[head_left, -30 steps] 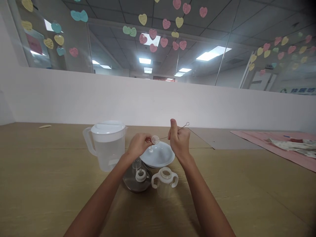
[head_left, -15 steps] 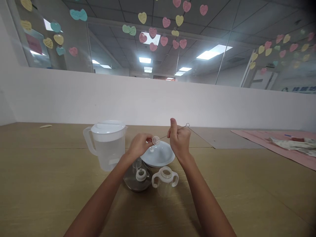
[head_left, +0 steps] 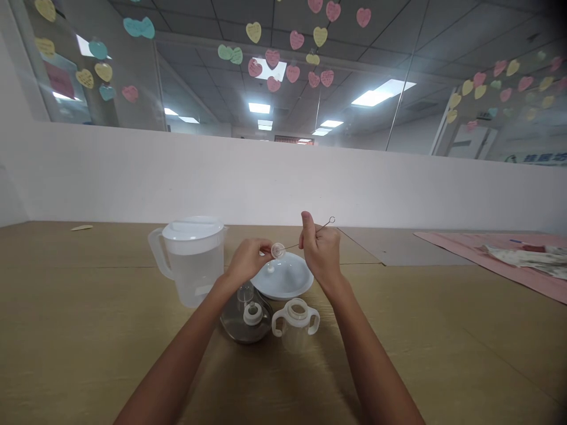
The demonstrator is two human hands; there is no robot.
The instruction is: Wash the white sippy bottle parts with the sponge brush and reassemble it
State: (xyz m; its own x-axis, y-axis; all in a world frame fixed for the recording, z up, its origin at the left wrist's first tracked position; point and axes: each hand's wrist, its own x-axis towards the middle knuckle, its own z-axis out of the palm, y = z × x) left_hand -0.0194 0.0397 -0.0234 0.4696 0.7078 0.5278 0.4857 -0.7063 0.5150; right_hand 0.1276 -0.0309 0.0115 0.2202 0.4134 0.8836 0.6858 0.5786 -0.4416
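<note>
Over the white bowl (head_left: 287, 286), my left hand (head_left: 249, 260) pinches a small clear round piece (head_left: 278, 251) that looks like a bottle nipple seen from its base. My right hand (head_left: 322, 251) is closed, thumb up, around a thin wire brush (head_left: 325, 225) with a loop at its upper end. Its other end reaches into the round piece, so any bristles are hidden. Below the bowl stands a clear baby bottle (head_left: 296, 336) with a white two-handled collar and an open top. On a dark metal tray (head_left: 243, 335) sit a white ring with a nipple (head_left: 253, 314) and a clear cap (head_left: 245, 293).
A lidded translucent pitcher (head_left: 195, 265) with liquid stands left of my left hand. At the right, a pink cloth (head_left: 443, 245) carries a patterned cloth (head_left: 522, 260) and small items. A flat pale strip (head_left: 82, 227) lies at the back left, before the white wall (head_left: 266, 177).
The wire brush's loop end and my right hand have shifted slightly left. My left hand keeps its pinch on the round piece, and the things on the table stay put.
</note>
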